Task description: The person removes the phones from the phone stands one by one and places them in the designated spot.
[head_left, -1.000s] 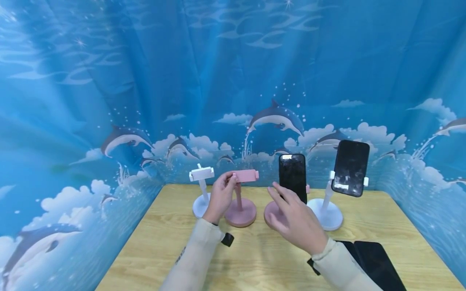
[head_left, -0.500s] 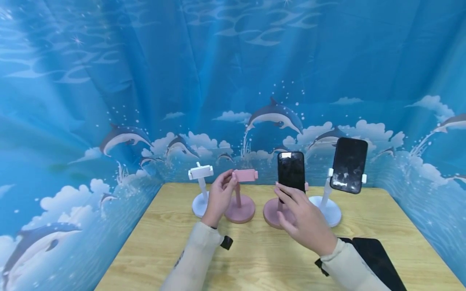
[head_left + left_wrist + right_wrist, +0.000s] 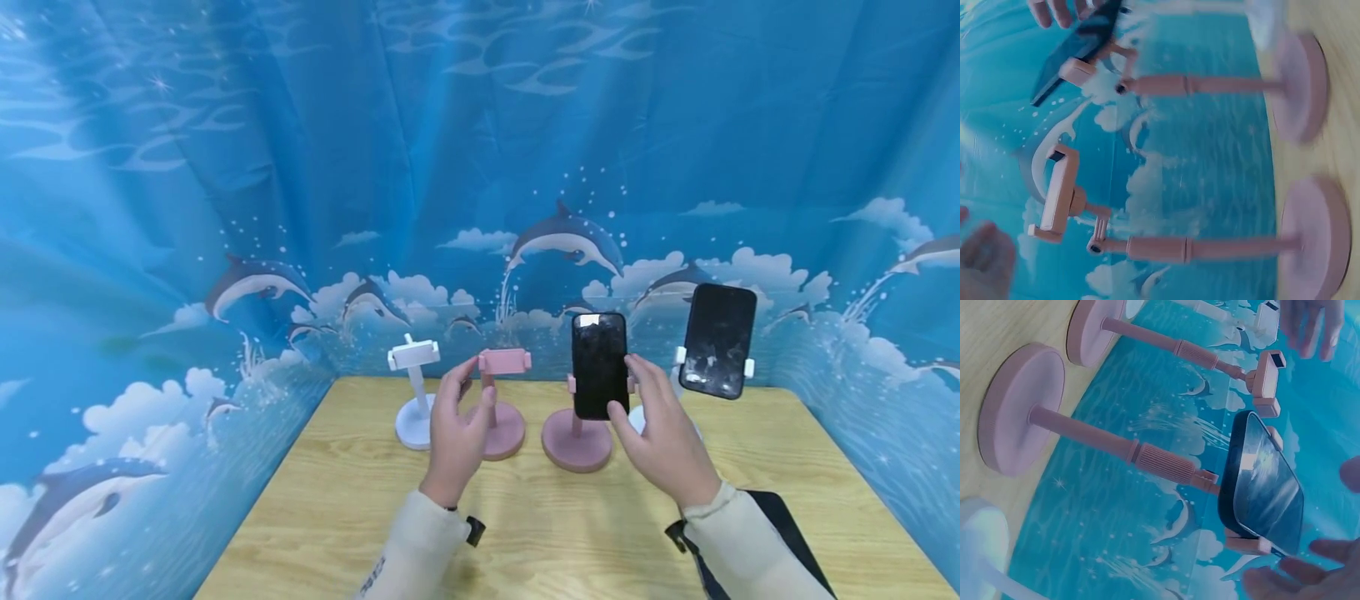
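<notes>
A blue dolphin curtain (image 3: pixel 480 150) hangs behind the desk (image 3: pixel 540 533). Along the desk's far edge, left to right, are a white stand (image 3: pixel 414 423), a pink stand (image 3: pixel 508 432), a second pink stand (image 3: pixel 576 443) and a second white stand (image 3: pixel 749 367). The right hand (image 3: pixel 663 442) is released, its fingers around the lower right of the black phone (image 3: pixel 600 362) clamped in the second pink stand (whether they touch, I cannot tell). The left hand (image 3: pixel 459 433), loose and holding nothing, is just beside the pink stand. Another phone (image 3: pixel 720 342) sits tilted in the second white stand; a flat black slab (image 3: pixel 780 518), partly hidden, lies toward the desk's right edge.
</notes>
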A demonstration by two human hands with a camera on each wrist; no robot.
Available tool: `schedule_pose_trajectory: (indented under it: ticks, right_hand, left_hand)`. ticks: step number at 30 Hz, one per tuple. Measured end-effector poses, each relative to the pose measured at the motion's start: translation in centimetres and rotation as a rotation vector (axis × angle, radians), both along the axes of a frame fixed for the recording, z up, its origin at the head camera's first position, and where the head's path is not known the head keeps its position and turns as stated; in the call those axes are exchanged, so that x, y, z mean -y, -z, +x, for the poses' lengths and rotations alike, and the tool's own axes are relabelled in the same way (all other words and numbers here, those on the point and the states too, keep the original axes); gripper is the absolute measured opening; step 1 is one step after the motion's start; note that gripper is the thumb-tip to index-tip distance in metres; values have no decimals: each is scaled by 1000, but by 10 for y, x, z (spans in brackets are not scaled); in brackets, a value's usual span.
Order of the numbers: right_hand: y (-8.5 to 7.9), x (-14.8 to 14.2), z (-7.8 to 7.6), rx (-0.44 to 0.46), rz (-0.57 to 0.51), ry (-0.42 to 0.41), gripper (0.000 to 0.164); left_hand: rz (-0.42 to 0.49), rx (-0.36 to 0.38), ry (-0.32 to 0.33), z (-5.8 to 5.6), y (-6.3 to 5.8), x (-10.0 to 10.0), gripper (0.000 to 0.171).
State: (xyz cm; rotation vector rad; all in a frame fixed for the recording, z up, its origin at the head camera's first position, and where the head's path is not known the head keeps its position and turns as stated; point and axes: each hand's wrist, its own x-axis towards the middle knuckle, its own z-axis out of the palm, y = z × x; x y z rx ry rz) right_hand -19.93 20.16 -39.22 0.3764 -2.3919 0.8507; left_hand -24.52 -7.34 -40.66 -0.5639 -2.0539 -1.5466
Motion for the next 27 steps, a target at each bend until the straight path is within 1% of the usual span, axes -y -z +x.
schedule_pose_trajectory:
  ticks: [1, 3, 4, 5, 7, 9, 11, 13, 16, 19, 20, 23, 27]
  right_hand:
    - [0, -1, -1, 45, -21, 3, 63]
    - [1, -3, -5, 137, -85, -14, 63]
    - [2, -5, -7, 180, -120, -23, 63]
    - [3, -7, -9, 214, -159, -39, 63]
    - [6, -11, -13, 257, -244, -72, 61]
    - [11, -15, -17, 273, -318, -90, 58]
    - [16, -16, -20, 263, -389, -106, 54]
    - [21, -16, -24, 248, -475, -127, 51]
    - [25, -15, -28, 242, -610, -165, 48]
    - [28, -13, -32, 267, -718, -203, 48]
    - [28, -13, -33, 279, -741, -207, 48]
    - [30, -12, -36, 309, -780, -228, 49]
    - [31, -12, -39, 325, -790, -246, 50]
  left_hand:
    - [-12, -47, 2, 2, 1, -1, 46]
    - [-28, -115, 35, 4, 4, -2, 44]
    - [-35, -132, 61, 4, 6, -3, 43]
    - [-36, -128, 98, 5, 7, -4, 43]
    - [-35, -77, 182, 8, 9, -6, 43]
    - [-34, 9, 261, 9, 11, -8, 44]
    - [-41, 92, 315, 9, 12, -10, 46]
    - [-48, 153, 347, 8, 14, -12, 47]
    - [-54, 190, 360, 6, 16, -13, 49]
    - [-47, 218, 365, 5, 17, -14, 50]
    - [-49, 229, 365, 4, 17, -15, 50]
    - [-49, 298, 384, 4, 17, -16, 52]
    - [-44, 375, 401, 4, 16, -17, 53]
